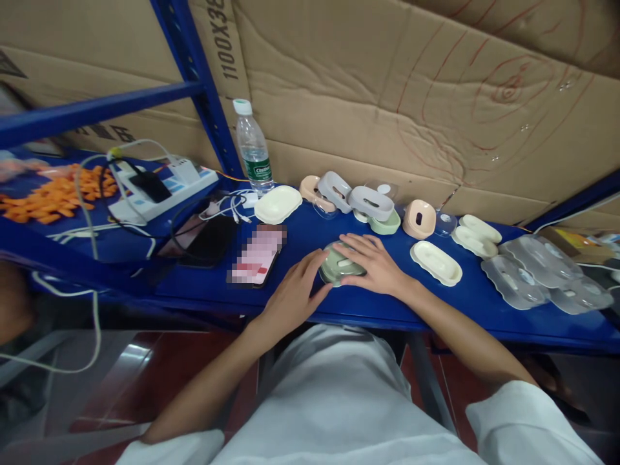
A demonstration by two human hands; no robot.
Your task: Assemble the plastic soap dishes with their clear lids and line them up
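A pale green oval plastic case (339, 263) with a clear lid lies on the blue shelf (436, 303) right in front of me. My left hand (293, 294) grips its left side, fingers curled against the edge. My right hand (375, 261) lies over its right side, fingers pressed on the top. Both hands hold the case between them. Its lower part is hidden under my fingers.
Behind the case lie cream (278, 203), grey (372, 201), peach (419, 218) and green case parts. Clear lids (545, 271) sit at the right. A phone (256, 257), cables, a power strip (159, 187), a water bottle (252, 148) and orange pieces (53, 194) lie left. Cardboard stands behind.
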